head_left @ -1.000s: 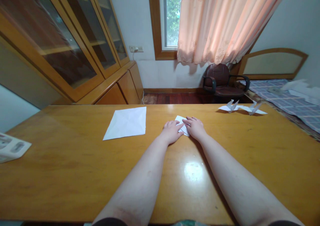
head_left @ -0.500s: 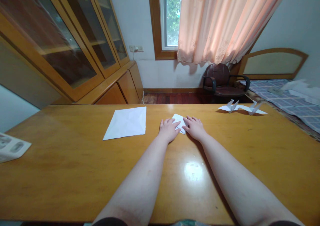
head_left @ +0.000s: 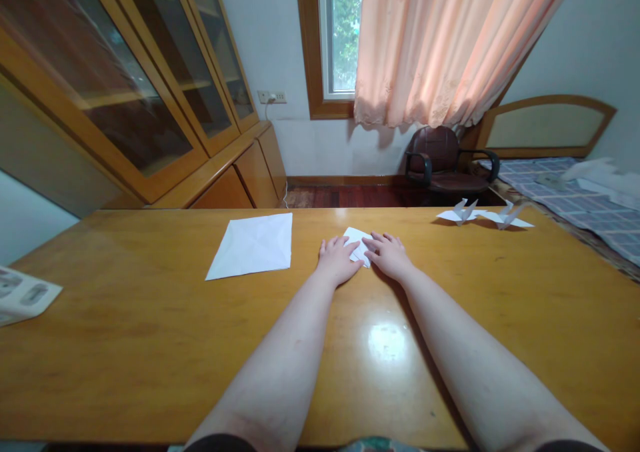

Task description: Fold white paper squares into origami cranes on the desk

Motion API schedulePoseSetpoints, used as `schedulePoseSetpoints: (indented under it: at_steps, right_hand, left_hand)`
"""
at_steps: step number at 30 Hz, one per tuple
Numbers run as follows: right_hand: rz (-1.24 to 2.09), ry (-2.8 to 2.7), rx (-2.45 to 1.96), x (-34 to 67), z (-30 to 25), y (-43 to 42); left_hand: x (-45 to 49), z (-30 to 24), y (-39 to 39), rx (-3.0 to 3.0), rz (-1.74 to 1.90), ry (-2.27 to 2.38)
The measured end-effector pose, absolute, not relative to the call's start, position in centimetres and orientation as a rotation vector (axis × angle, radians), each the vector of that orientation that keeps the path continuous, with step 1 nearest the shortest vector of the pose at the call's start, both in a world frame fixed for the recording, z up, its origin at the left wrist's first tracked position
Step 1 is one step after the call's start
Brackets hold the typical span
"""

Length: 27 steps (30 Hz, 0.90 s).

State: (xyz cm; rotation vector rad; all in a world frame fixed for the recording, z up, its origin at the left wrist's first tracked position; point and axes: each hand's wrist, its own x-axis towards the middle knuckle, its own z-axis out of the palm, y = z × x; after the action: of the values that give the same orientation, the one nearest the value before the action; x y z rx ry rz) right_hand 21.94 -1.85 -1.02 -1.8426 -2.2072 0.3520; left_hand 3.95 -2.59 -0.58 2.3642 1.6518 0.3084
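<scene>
A small folded piece of white paper (head_left: 355, 234) lies on the wooden table near its far edge, partly covered by my fingers. My left hand (head_left: 338, 260) rests on its left side with the fingers spread and the thumb over the paper. From the right, my right hand (head_left: 389, 255) lies on it, fingers apart, index fingertip pressing near the paper's middle. A larger white sheet (head_left: 257, 245) with faint crease lines lies flat to the left of my hands. Two folded paper cranes, a left crane (head_left: 460, 213) and a right crane (head_left: 506, 217), stand at the far right.
The wooden table (head_left: 150, 359) spans the view. A white printed object (head_left: 30, 295) is at its left edge. Beyond stand a glass-door cabinet (head_left: 200, 149), a brown armchair (head_left: 440, 162) and a bed (head_left: 565, 185).
My right index finger has shifted slightly left, further onto the folded paper. My left hand and the other things stay in place.
</scene>
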Motion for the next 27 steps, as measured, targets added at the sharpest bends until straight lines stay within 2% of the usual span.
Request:
schedulePoseSetpoints:
  at_steps: [15,27]
  right_hand:
    - [0.590,-2.043,-1.718,22.0,-1.1,-1.5]
    - [0.738,-2.117,-1.640,22.6,-0.6,-1.4]
  left_hand:
    - [4.2,-0.1,-2.6,2.385,0.281,1.562]
    - [4.3,0.7,-3.1,2.364,0.226,1.489]
